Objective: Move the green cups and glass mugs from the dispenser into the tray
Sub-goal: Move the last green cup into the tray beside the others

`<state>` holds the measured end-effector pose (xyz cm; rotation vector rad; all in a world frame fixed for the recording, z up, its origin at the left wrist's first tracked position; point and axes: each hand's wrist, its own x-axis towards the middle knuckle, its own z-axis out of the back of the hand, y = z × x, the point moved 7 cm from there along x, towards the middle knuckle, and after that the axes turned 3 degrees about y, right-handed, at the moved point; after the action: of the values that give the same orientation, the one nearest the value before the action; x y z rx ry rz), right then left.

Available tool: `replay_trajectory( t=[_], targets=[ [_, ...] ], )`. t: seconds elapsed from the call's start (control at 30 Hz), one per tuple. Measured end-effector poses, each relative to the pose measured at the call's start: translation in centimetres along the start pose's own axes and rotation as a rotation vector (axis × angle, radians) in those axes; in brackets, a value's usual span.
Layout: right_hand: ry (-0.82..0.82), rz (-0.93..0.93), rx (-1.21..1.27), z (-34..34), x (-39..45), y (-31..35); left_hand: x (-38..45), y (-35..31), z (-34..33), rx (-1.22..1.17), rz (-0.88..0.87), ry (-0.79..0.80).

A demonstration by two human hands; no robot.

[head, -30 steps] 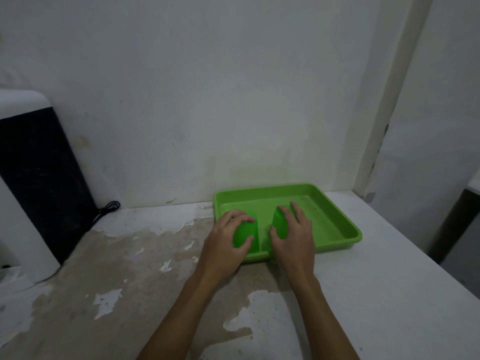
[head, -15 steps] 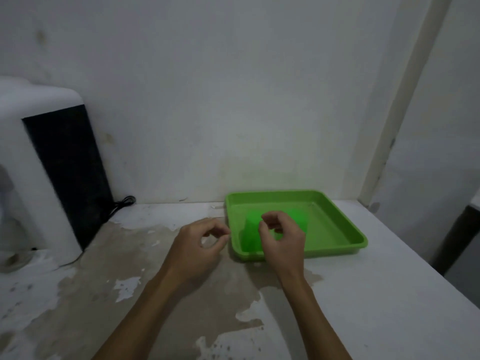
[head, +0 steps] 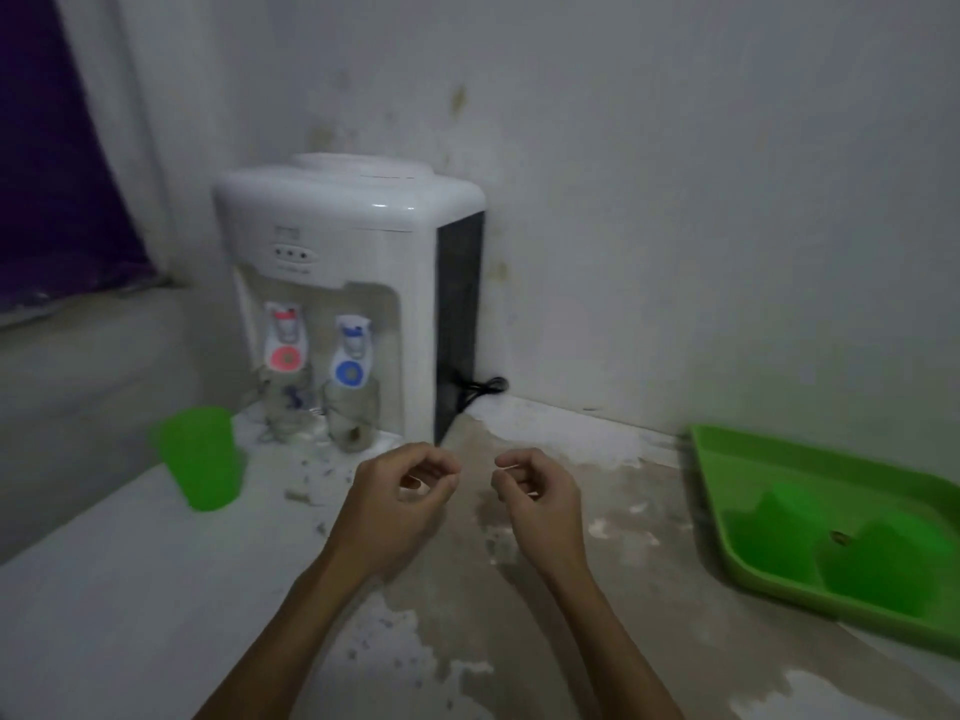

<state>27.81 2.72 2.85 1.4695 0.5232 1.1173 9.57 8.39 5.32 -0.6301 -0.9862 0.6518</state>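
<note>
A: Two glass mugs (head: 317, 415) under the dispenser (head: 332, 283) taps; one green cup (head: 200, 457) beside it — two cups in the tray (head: 727, 470).

B: Left hand (head: 400, 504), right hand (head: 537, 504) empty, loosely curled. Reach square — grip mug bodies firmly.

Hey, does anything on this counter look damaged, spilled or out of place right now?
Yes. The countertop is worn, its white coating flaked away in a wide bare patch running past the dispenser. One green cup stands outside the tray. No spill is visible.

Counter (head: 130, 589): dispenser (head: 353, 283), cup (head: 200, 457), tray (head: 727, 511)
</note>
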Motion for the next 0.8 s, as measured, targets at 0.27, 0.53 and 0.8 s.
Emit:
replay_trajectory(
  t=[0.27,0.53,0.8],
  targets=[
    [0.128,-0.100,0.097,-11.5,0.2,-2.1,-2.9,4.2,10.7,0.165,0.058,-0.330],
    [0.194,-0.135,0.096,-19.2,0.5,-4.4,-6.1,7.8,18.0,0.362,0.294,-0.797],
    [0.200,-0.092,-0.047,-21.1,0.4,-5.1,-5.8,13.1,20.0,0.204,0.453,-0.696]
  ],
)
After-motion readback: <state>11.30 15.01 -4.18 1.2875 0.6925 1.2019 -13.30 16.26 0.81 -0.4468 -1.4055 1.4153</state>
